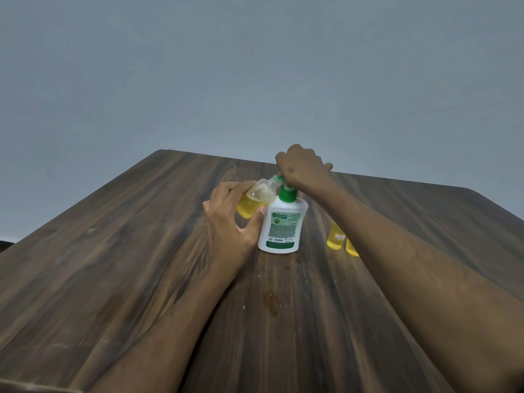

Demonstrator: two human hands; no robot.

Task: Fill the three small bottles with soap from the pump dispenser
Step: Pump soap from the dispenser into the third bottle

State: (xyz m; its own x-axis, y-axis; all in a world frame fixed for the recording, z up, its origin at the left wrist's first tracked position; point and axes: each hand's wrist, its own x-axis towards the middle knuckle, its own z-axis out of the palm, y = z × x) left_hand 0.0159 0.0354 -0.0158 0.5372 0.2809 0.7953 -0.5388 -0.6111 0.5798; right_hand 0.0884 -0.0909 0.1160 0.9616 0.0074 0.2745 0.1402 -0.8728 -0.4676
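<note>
Your left hand (226, 219) grips the tilted small bottle (256, 198) round its body, its open neck at the nozzle of the pump dispenser (283, 225) standing mid-table (113, 265). Your right hand (303, 165) curls over the pump head. Expect light, thin, slippery plastic: hold the body firmly without squeezing.

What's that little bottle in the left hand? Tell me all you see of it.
The small bottle looks like clear plastic with a threaded, uncapped neck. Yellow soap fills roughly its lower half. It is tilted, its mouth against the green nozzle of the pump dispenser. The left hand grips its lower body, while the right hand rests on the pump head.
</note>
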